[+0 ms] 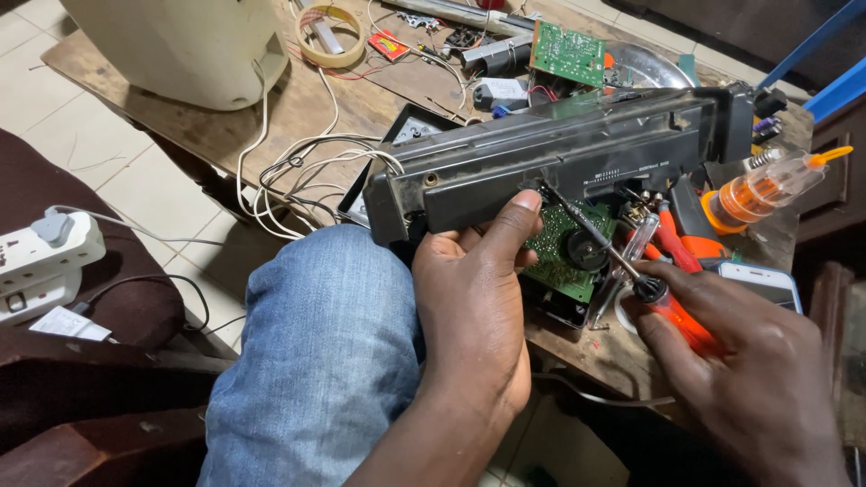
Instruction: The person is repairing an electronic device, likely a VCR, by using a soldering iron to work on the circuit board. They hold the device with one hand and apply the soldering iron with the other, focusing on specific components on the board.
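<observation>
Left hand (474, 298) grips a black casing (550, 162) at centre frame; right hand (731, 352) holds a screwdriver (622, 261) over the cluttered wooden tabletop (316, 108), tiled floor (99, 135) at left.

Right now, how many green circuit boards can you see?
2. One green circuit board stands at the far side of the table; another lies beneath the black casing by the left hand. Others may be hidden.

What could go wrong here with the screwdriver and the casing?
The screwdriver tip meets the casing right beside the left hand thumb; a slip could jab it. The casing rests partly on the knee, held by one hand, so it might tip. The circuit board lies just beneath the shaft and could get scratched.
</observation>
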